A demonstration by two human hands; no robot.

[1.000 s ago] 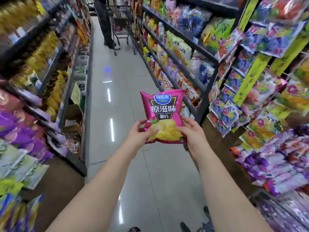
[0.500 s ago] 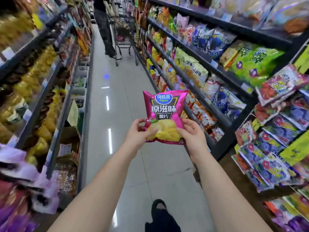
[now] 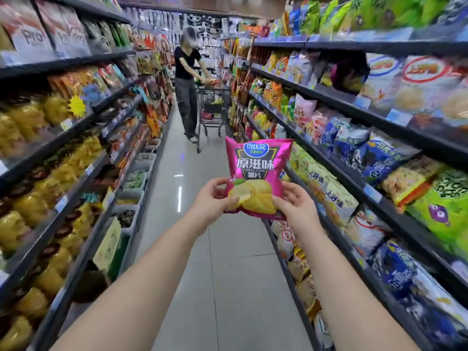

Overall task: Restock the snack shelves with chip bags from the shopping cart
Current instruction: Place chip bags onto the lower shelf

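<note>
Snack aisle (image 3: pixel 228 274), person (image 3: pixel 186 79) with cart (image 3: pixel 212 110) ahead, chip bag (image 3: pixel 258 168) held

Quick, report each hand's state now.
Left hand: holds the glossy pink foil chip bag by its lower left corner.
Right hand: holds the same bag's lower right corner.

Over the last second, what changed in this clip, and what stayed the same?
The view lifted and advanced along the aisle: the shopping cart and the person at it now show nearer and in full; the hanging packs on the right are gone from view. Nothing taken or let go: left grip and right grip still pinch the pink chip bag by its lower corners, upright.
</note>
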